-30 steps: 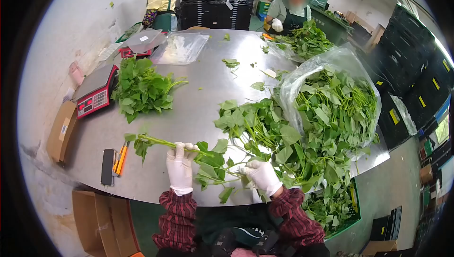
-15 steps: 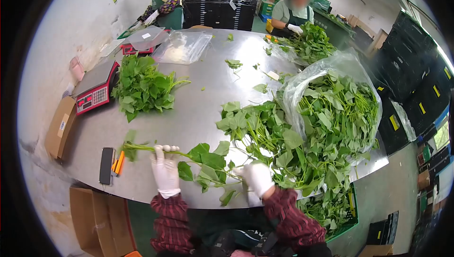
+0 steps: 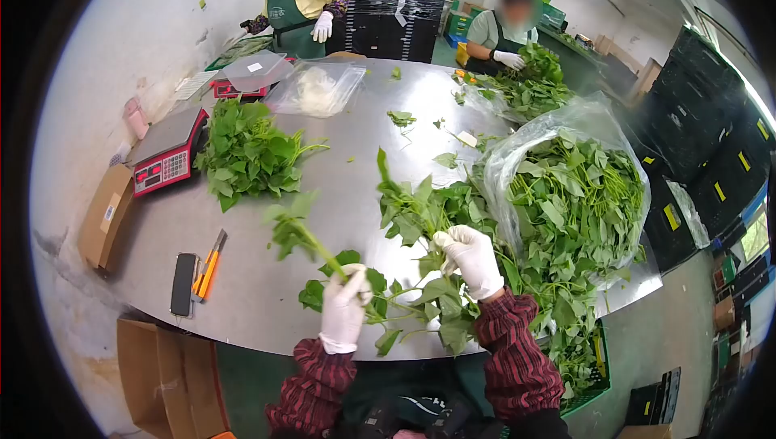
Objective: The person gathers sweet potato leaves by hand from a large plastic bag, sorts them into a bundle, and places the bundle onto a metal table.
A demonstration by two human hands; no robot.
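My left hand [image 3: 344, 308], in a white glove, is closed around leafy green stems [image 3: 293, 233] that point up and to the left. My right hand [image 3: 469, 263], also gloved, pinches a leafy green sprig [image 3: 419, 206] at the edge of the heap. Loose leafy stems [image 3: 440, 310] lie on the table below and between my hands. To the right, a clear plastic bag [image 3: 505, 148] lies open around a large pile of the same greens [image 3: 570, 204]. A separate bunch of greens [image 3: 250, 152] rests at the left of the table.
An orange utility knife [image 3: 208, 273] and a phone [image 3: 183, 284] lie near the left edge. Beyond them stands a red scale [image 3: 166, 164]. Two co-workers in green aprons stand at the far side. A green crate [image 3: 598, 374] holds greens at lower right.
My left hand has moved right and toward me with its stems, which now tilt upward. My right hand has risen to the heap's edge and grips a sprig. The far-left co-worker has turned.
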